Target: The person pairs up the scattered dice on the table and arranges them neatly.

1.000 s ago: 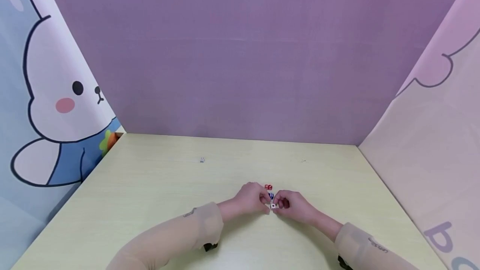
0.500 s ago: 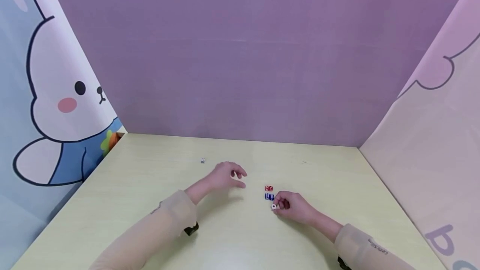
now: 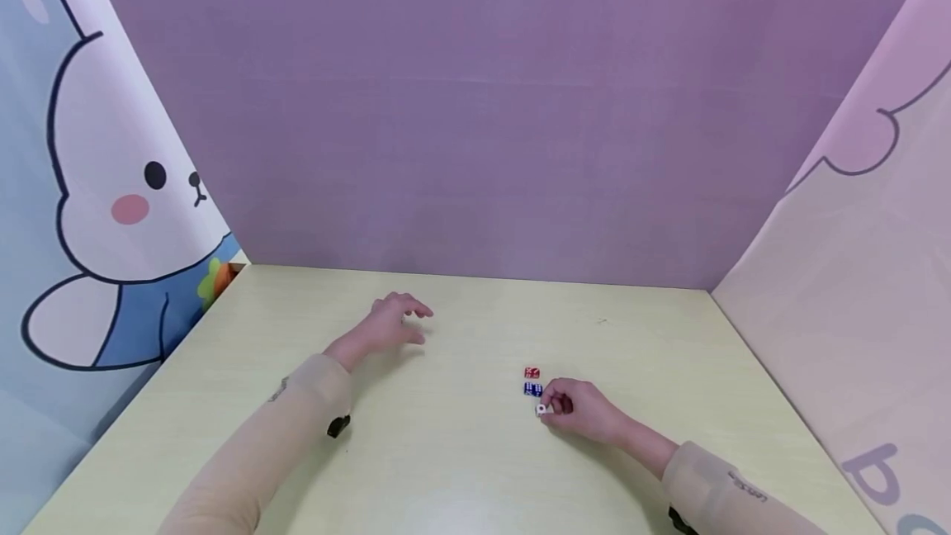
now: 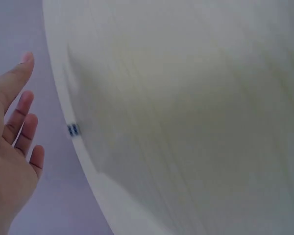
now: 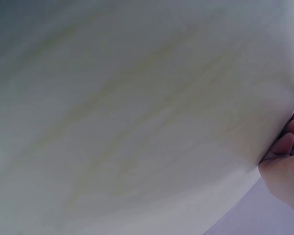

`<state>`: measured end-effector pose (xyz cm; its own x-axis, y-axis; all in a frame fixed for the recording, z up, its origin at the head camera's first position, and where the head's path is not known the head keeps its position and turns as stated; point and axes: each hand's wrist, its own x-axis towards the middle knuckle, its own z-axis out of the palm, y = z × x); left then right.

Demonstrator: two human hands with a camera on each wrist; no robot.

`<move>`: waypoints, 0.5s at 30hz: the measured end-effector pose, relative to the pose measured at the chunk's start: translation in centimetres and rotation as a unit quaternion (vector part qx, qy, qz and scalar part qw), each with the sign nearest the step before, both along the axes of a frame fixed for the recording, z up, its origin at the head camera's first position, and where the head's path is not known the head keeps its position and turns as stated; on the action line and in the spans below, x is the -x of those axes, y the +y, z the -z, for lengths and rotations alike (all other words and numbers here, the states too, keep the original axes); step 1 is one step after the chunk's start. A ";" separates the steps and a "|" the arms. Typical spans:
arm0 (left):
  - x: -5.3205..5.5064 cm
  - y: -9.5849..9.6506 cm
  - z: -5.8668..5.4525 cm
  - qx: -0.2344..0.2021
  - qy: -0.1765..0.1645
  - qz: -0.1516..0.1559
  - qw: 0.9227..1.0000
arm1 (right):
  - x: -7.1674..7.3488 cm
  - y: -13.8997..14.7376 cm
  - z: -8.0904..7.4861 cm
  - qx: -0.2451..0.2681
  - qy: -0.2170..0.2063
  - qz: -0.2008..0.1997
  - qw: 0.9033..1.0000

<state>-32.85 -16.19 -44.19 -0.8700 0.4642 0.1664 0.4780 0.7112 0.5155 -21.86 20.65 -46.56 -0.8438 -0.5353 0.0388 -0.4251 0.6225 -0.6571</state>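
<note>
My left hand [image 3: 386, 322] hovers over the far left of the table with its fingers spread and thumb apart, holding nothing. In the left wrist view a white die [image 4: 73, 129] with dark pips lies on the table just beyond the left fingers; in the head view the hand hides it. My right hand [image 3: 583, 409] rests low on the table and pinches white dice [image 3: 541, 410] at its fingertips, partly covered by the fingers. Blue dice [image 3: 532, 389] lie just behind them, and red dice [image 3: 532, 372] stand behind the blue ones, forming a short column.
The pale wooden table [image 3: 446, 469] ends at a purple back panel [image 3: 475, 147]. Printed cloth walls rise at the left [image 3: 126, 188] and right [image 3: 877, 295]. A small dark mark [image 3: 602, 320] shows on the table at the far right.
My left hand has left the dice column and moved left and away from me to the lone white die, its fingers spreading. The right hand has stayed at the white dice.
</note>
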 end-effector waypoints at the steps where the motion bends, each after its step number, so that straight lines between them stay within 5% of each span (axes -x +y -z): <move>1: 0.3 -0.4 0.2 0.005 0.000 -0.006 1.000 | 0.0 0.0 0.0 0.000 0.000 0.000 1.000; 15: 2.1 -3.1 1.5 0.037 -0.040 -0.097 0.994 | 0.1 0.0 0.0 0.003 -0.009 0.000 1.000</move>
<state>-34.99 -19.24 -45.72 -0.9534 0.2950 0.0640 0.2876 0.8230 0.4898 -22.00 20.61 -46.56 -0.8445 -0.5349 0.0263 -0.4129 0.6191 -0.6680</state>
